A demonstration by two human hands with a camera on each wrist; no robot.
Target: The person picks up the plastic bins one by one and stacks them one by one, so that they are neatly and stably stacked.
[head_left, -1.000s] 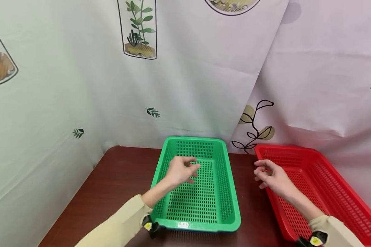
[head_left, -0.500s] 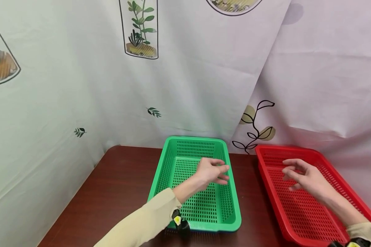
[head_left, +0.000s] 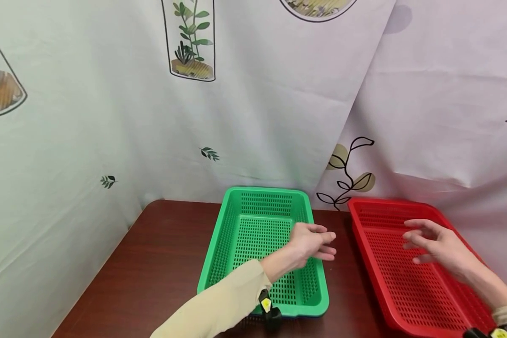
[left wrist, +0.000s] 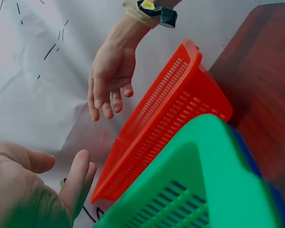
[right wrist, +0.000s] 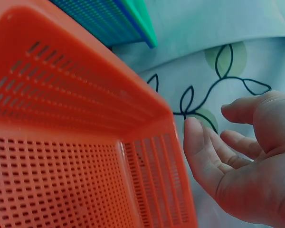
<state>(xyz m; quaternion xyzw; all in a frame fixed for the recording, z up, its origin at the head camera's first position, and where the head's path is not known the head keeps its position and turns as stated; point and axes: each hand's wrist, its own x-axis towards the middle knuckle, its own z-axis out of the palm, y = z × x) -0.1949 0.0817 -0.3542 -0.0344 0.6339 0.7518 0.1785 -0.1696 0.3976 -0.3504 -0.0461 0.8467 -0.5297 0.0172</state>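
My left hand [head_left: 310, 243] hovers over the right rim of a green plastic basket [head_left: 321, 300], its fingers loosely bent around nothing. Above a red plastic basket [head_left: 399, 312] floats my right hand [head_left: 437, 244], also holding nothing, thumb and fingers apart. Both baskets have slotted walls and bare mesh floors. In the left wrist view, the left hand [left wrist: 33, 190] is beside the green basket [left wrist: 213, 161], and the other hand [left wrist: 111, 76] shows beyond the red one. The right wrist view has the right hand [right wrist: 247, 156] relaxed next to the red basket wall [right wrist: 147, 102].
The baskets stand on a dark reddish-brown table [head_left: 152, 253], with a strip of tabletop between them. A blue edge [left wrist: 280, 199] shows beneath the green basket's rim. A pale cloth curtain [head_left: 262, 117] with printed plants hangs close behind the table and along its left side.
Both hands have moved right: the left from over the green basket's middle to its right rim, the right from the red basket's left edge to above its inside. The baskets stay put.
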